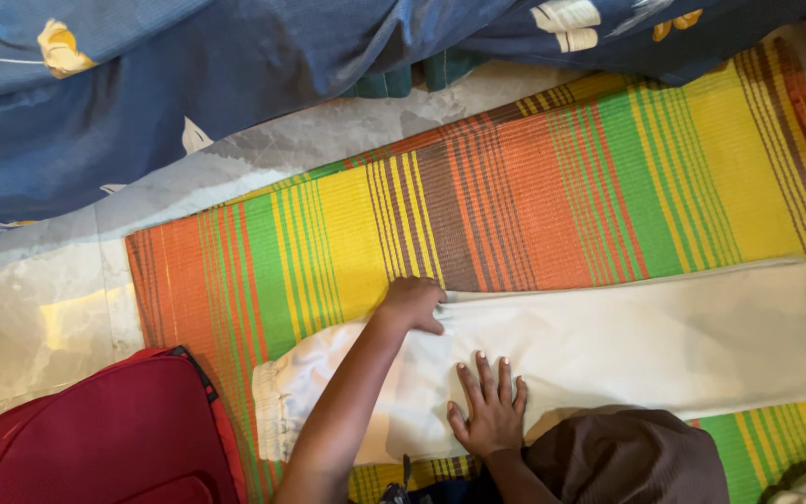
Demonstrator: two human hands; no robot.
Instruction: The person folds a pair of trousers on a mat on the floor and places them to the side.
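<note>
The white garment lies flat on the striped mat, stretched long from left to right. It looks like a pair of trousers folded lengthwise, with a gathered, elastic-like edge at the left end and a wider, straight end at the right. The cloth is plain, off-white and mostly smooth, with a few soft folds near the middle of its upper edge. Its lower edge is partly hidden behind a brown cloth near the bottom of the view.
</note>
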